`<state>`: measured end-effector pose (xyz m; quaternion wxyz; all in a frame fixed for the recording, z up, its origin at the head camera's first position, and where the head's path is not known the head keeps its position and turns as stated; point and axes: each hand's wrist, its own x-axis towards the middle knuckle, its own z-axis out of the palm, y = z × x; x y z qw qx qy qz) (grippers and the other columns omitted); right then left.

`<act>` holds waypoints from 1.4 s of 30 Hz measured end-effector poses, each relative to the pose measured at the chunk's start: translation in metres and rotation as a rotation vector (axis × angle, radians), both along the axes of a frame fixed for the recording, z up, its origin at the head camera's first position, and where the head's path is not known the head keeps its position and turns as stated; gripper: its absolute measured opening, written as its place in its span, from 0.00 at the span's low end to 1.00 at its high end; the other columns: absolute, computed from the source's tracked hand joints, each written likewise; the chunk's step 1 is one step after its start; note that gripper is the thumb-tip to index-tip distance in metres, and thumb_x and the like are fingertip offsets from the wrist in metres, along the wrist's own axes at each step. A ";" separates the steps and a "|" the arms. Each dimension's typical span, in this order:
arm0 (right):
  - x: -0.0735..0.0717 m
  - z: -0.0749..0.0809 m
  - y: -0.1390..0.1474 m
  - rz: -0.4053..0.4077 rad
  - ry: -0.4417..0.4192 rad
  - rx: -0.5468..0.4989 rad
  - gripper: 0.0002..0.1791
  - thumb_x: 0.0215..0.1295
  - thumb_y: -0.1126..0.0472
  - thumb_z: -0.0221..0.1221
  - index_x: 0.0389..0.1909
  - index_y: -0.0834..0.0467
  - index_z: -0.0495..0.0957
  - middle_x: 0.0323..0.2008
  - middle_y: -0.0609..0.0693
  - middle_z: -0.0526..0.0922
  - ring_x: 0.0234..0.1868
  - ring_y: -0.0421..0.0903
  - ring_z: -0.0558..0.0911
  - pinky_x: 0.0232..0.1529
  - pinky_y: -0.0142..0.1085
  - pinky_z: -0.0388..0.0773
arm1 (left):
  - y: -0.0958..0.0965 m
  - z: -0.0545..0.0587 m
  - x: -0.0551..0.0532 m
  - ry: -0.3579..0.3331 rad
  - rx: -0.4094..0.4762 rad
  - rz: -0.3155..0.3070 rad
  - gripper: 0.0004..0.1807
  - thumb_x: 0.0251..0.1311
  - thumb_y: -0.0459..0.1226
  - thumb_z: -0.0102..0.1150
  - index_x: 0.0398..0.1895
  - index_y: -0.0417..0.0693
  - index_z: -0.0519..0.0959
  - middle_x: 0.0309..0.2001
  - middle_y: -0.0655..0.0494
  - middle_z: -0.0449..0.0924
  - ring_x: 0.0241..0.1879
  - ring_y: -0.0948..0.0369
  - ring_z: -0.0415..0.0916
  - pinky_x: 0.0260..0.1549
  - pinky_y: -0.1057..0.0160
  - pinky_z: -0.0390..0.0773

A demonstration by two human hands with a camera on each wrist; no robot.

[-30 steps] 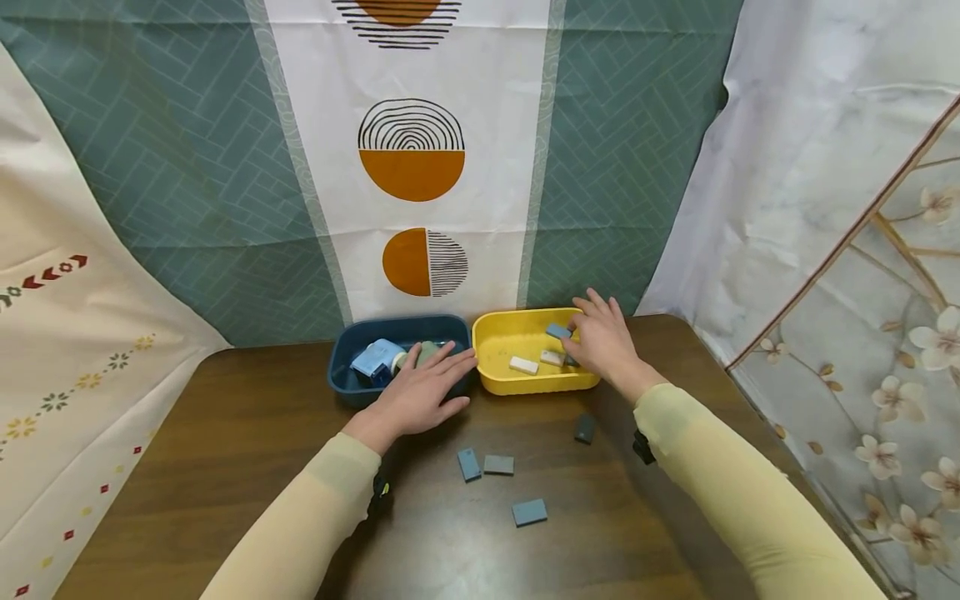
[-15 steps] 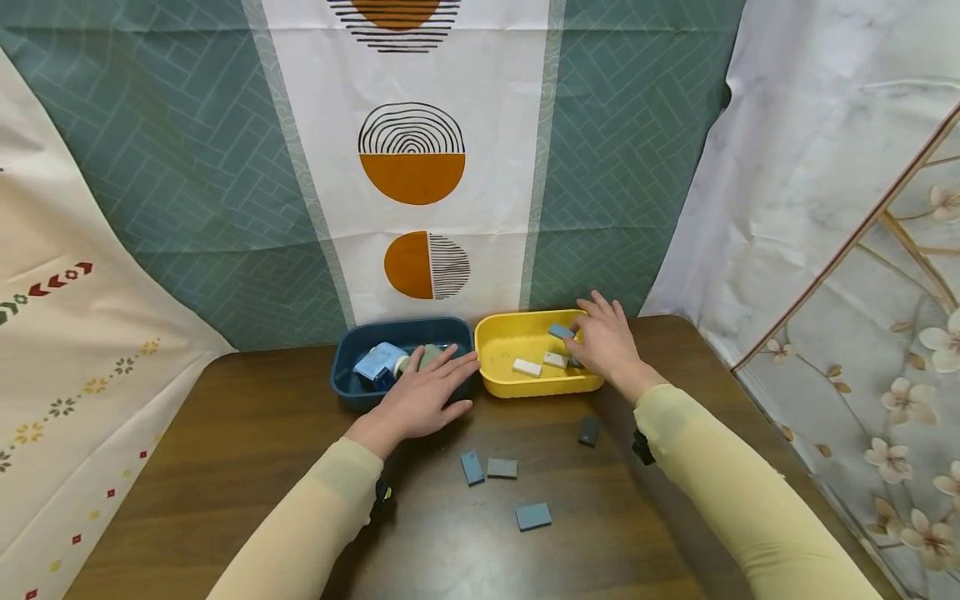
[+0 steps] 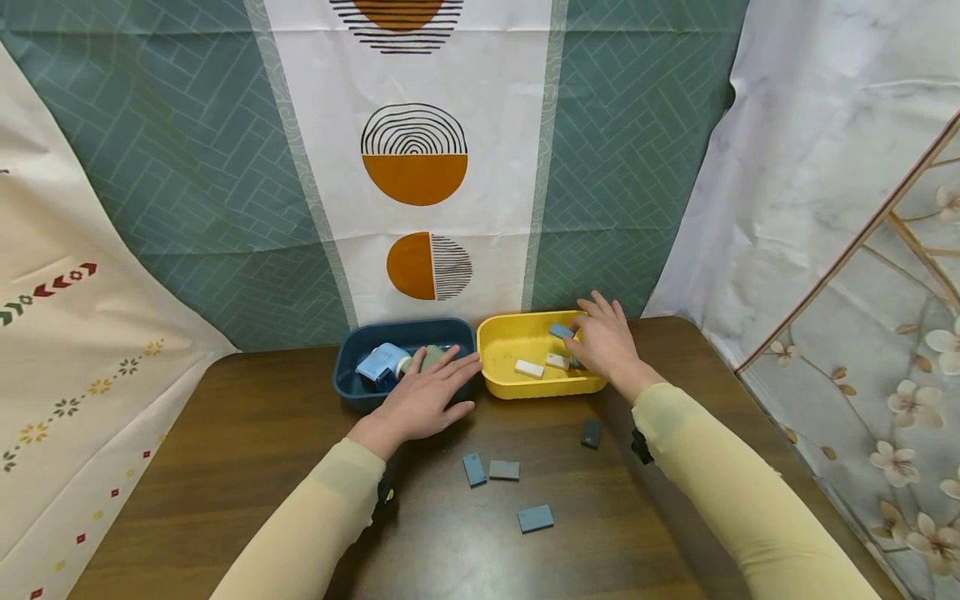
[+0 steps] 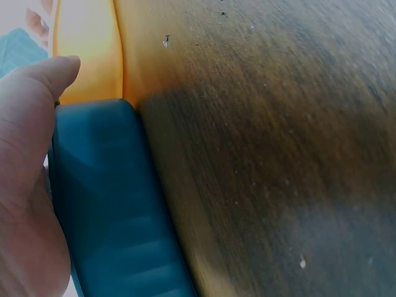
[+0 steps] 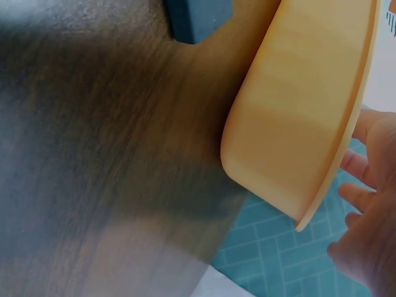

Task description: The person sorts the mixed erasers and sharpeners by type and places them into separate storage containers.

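Note:
My right hand reaches over the right end of a yellow bin. Its thumb and forefinger pinch the end of a small blue rectangular block; the other fingers spread away, and the exact contact is small in view. A white block and an off-white block lie in the bin, with a greyish one partly under the hand. My left hand lies over the front right of a dark blue bin, fingers straight, tips near the yellow rim, holding nothing visible.
On the brown table lie a blue block, a grey block, a larger blue block and a dark block. The dark blue bin holds a light blue packet and a green item. Patterned cloths surround the table.
The head view shifts slightly. Both hands, the pinched block and the bins keep their places relative to each other.

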<state>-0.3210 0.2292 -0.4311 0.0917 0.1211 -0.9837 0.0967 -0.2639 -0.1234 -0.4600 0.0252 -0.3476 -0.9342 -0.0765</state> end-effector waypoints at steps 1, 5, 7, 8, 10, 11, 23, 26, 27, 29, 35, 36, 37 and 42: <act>0.000 0.000 0.000 -0.001 0.000 -0.003 0.16 0.78 0.53 0.66 0.53 0.62 0.90 0.81 0.65 0.67 0.88 0.63 0.49 0.85 0.64 0.42 | 0.000 0.000 0.000 0.003 0.000 -0.001 0.38 0.83 0.54 0.59 0.89 0.55 0.62 0.88 0.62 0.55 0.89 0.52 0.45 0.82 0.29 0.40; -0.001 -0.001 -0.001 -0.003 -0.009 -0.009 0.16 0.79 0.53 0.66 0.53 0.62 0.89 0.82 0.65 0.66 0.88 0.64 0.49 0.85 0.65 0.42 | 0.001 -0.002 -0.001 0.009 -0.010 0.002 0.39 0.83 0.55 0.58 0.89 0.55 0.62 0.88 0.63 0.54 0.89 0.52 0.45 0.82 0.28 0.41; -0.001 -0.001 0.000 -0.005 -0.023 -0.009 0.18 0.79 0.52 0.66 0.57 0.62 0.88 0.83 0.65 0.65 0.88 0.64 0.48 0.85 0.65 0.41 | 0.001 -0.002 -0.001 0.007 -0.015 0.004 0.39 0.83 0.55 0.58 0.89 0.56 0.61 0.89 0.63 0.54 0.89 0.53 0.44 0.82 0.28 0.40; -0.001 -0.001 0.000 -0.007 -0.031 -0.009 0.19 0.79 0.52 0.65 0.59 0.62 0.88 0.83 0.65 0.65 0.88 0.64 0.48 0.85 0.65 0.41 | 0.001 -0.001 -0.001 0.003 -0.015 0.005 0.39 0.83 0.55 0.58 0.90 0.56 0.61 0.89 0.64 0.54 0.89 0.53 0.44 0.82 0.29 0.40; 0.000 -0.001 0.001 -0.009 -0.042 -0.010 0.22 0.80 0.52 0.65 0.64 0.62 0.86 0.84 0.65 0.63 0.88 0.64 0.48 0.85 0.65 0.40 | 0.001 -0.001 -0.001 -0.001 -0.017 0.007 0.39 0.83 0.55 0.57 0.90 0.56 0.61 0.89 0.64 0.53 0.89 0.54 0.43 0.82 0.30 0.39; 0.000 -0.001 0.001 -0.010 -0.045 -0.015 0.23 0.80 0.52 0.65 0.66 0.62 0.85 0.84 0.64 0.63 0.88 0.64 0.48 0.85 0.65 0.40 | 0.000 -0.001 -0.001 -0.004 -0.017 0.011 0.39 0.83 0.55 0.57 0.90 0.57 0.61 0.89 0.65 0.53 0.89 0.54 0.43 0.83 0.30 0.38; 0.015 0.000 0.014 0.022 -0.001 -0.028 0.25 0.82 0.52 0.62 0.71 0.63 0.82 0.83 0.65 0.64 0.88 0.65 0.50 0.85 0.65 0.41 | 0.000 0.003 0.000 -0.006 -0.028 0.006 0.39 0.83 0.56 0.57 0.90 0.56 0.61 0.89 0.63 0.54 0.89 0.53 0.44 0.82 0.29 0.39; 0.020 0.000 0.016 0.042 0.018 -0.022 0.26 0.82 0.52 0.62 0.71 0.63 0.81 0.83 0.65 0.64 0.87 0.65 0.51 0.85 0.66 0.41 | 0.001 0.002 0.000 -0.003 -0.023 0.005 0.39 0.83 0.56 0.57 0.90 0.56 0.61 0.89 0.63 0.54 0.89 0.53 0.45 0.82 0.29 0.40; 0.022 0.000 0.016 0.049 0.025 -0.017 0.26 0.83 0.52 0.62 0.71 0.63 0.81 0.83 0.65 0.65 0.87 0.65 0.52 0.85 0.66 0.42 | 0.001 0.002 0.000 0.002 -0.021 0.003 0.39 0.83 0.56 0.58 0.89 0.55 0.61 0.89 0.62 0.54 0.89 0.52 0.45 0.82 0.29 0.40; 0.027 0.001 0.017 0.060 0.037 -0.006 0.27 0.82 0.51 0.62 0.72 0.63 0.80 0.83 0.66 0.65 0.87 0.65 0.53 0.84 0.66 0.43 | 0.001 0.003 0.000 0.005 -0.018 0.002 0.39 0.83 0.55 0.58 0.89 0.56 0.62 0.88 0.62 0.55 0.88 0.52 0.46 0.82 0.29 0.40; 0.040 0.001 0.019 0.097 0.067 0.003 0.29 0.82 0.49 0.63 0.73 0.64 0.80 0.82 0.65 0.66 0.86 0.65 0.55 0.84 0.68 0.44 | 0.001 0.003 0.001 -0.002 0.000 0.001 0.38 0.83 0.53 0.59 0.89 0.56 0.62 0.88 0.62 0.55 0.88 0.52 0.46 0.82 0.29 0.39; 0.042 0.002 0.019 0.103 0.073 -0.002 0.29 0.82 0.49 0.64 0.72 0.64 0.80 0.82 0.65 0.66 0.86 0.66 0.55 0.84 0.68 0.44 | 0.001 0.003 0.001 -0.002 0.003 0.000 0.38 0.83 0.53 0.59 0.89 0.56 0.62 0.88 0.62 0.55 0.88 0.51 0.46 0.82 0.29 0.38; 0.045 0.002 0.019 0.109 0.076 -0.007 0.29 0.81 0.49 0.64 0.72 0.64 0.80 0.82 0.65 0.66 0.86 0.66 0.55 0.84 0.68 0.44 | 0.001 0.002 0.000 0.002 0.001 0.000 0.38 0.83 0.53 0.59 0.89 0.56 0.62 0.88 0.62 0.56 0.88 0.51 0.47 0.82 0.29 0.39; 0.056 0.003 0.017 0.138 0.079 -0.026 0.31 0.80 0.48 0.67 0.73 0.63 0.80 0.83 0.65 0.65 0.86 0.65 0.55 0.84 0.67 0.43 | 0.000 0.000 -0.001 0.011 -0.005 0.001 0.38 0.83 0.54 0.59 0.89 0.56 0.62 0.88 0.63 0.56 0.88 0.53 0.46 0.82 0.29 0.41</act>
